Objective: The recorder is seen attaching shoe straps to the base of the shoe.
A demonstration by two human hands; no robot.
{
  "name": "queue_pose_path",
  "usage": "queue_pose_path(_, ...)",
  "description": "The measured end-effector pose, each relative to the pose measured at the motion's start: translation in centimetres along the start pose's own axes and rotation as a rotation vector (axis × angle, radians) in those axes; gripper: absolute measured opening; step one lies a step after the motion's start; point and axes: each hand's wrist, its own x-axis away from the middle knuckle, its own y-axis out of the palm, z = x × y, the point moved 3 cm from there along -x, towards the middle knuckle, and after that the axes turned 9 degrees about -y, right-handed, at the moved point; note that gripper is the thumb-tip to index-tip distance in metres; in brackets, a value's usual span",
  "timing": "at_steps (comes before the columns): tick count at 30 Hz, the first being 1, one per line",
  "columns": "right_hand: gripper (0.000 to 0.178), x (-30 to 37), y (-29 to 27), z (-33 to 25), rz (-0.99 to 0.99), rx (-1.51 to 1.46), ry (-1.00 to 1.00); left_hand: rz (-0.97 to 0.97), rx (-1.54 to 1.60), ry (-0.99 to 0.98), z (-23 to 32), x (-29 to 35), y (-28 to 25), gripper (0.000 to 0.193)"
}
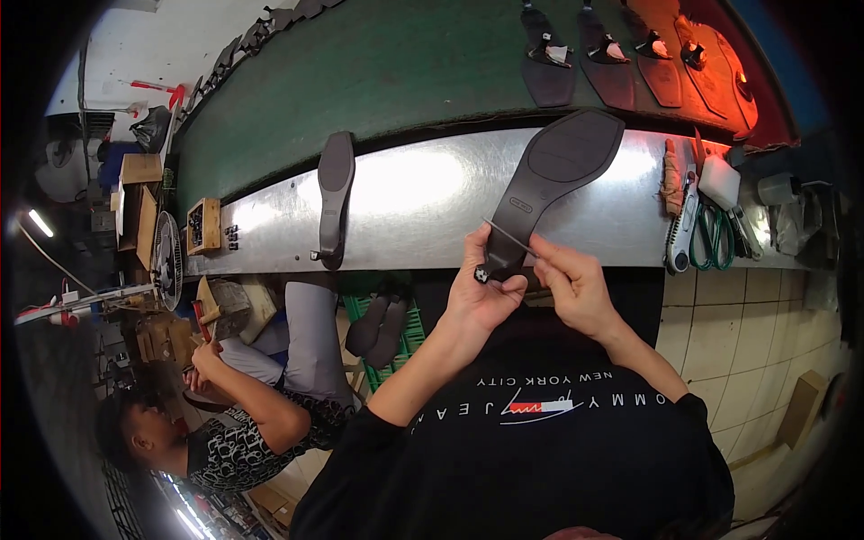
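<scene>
Dark shoe sole [551, 184]: held slanted over steel counter [414, 207], broad end pointing away, narrow end at near edge. Gripped by narrow end in left hand [486, 297], fingers curled around it. Pinched between thumb and fingers of right hand [576, 283]: thin grey rod [509, 237], crossing the sole. Lying farther left on counter: second sole [336, 184]. Off to right: utility knife [684, 225].

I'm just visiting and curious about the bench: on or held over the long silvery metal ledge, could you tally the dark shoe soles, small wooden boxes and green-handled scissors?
Dark, elongated shoe soles: 2 (one held, one lying)
Small open wooden box: 1
Green-handled scissors: 1
Total: 4
</scene>
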Motion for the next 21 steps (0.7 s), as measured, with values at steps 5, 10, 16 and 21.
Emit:
queue_pose_path(5, 0.036, -0.7, -1.3, 0.1, -0.060, -0.510, 0.456, 0.028, -0.086, 0.055, -0.1, 0.5, 0.2, 0.023)
queue_pose_path(10, 0.054, 0.1, -0.4, -1.8, -0.211, -0.393, 0.449, 0.047, -0.501, 0.703, 1.4, 0.7, 1.3, 0.050)
queue_pose_path(16, 0.053, 0.2, 1.1, -1.7, -0.118, -0.731, 0.592, 0.116, -0.661, 0.958, 1.8, 1.1, 1.4, 0.062)
queue_pose_path(21, 0.037, -0.4, -0.6, -1.3, -0.082, -0.891, 0.586, 0.040, -0.738, 0.968, 2.3, 1.6, 0.9, 0.066)
